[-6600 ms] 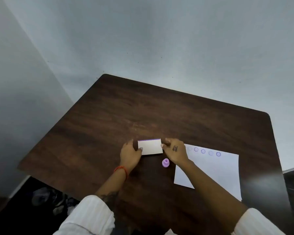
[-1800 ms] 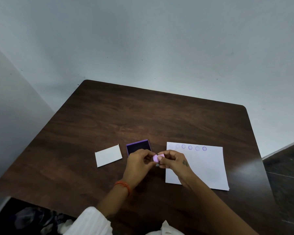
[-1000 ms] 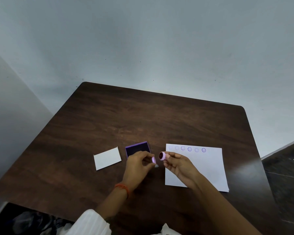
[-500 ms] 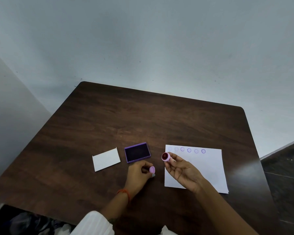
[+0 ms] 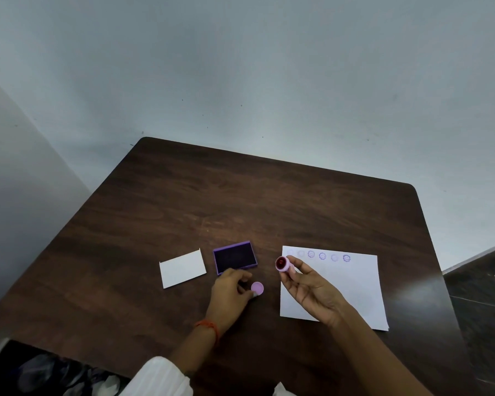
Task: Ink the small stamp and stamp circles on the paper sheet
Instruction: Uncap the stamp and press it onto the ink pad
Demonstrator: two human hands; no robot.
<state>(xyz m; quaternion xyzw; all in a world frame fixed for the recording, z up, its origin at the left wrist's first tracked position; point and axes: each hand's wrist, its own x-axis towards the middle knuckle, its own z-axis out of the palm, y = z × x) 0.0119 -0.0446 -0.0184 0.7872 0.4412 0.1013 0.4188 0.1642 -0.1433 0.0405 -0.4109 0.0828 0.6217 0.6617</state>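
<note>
Left hand [image 5: 231, 290] pinches the cap [image 5: 257, 288] on the table [image 5: 240, 201]. Right hand [image 5: 312, 284] grips the stamp [image 5: 282, 264], face sideways, above the sheet's [image 5: 352, 287] left edge. Beyond: open ink pad [image 5: 235, 257], white lid [image 5: 182, 268], printed circles [image 5: 322, 256].

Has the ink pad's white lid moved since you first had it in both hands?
Yes. The white lid now lies left of the ink pad, no longer covering it.

The lilac stamp [image 5: 282, 264] is held tilted, its dark red face pointing left, above the left edge of the white sheet [image 5: 352, 284], whose far edge bears a row of purple circles [image 5: 322, 256].
</note>
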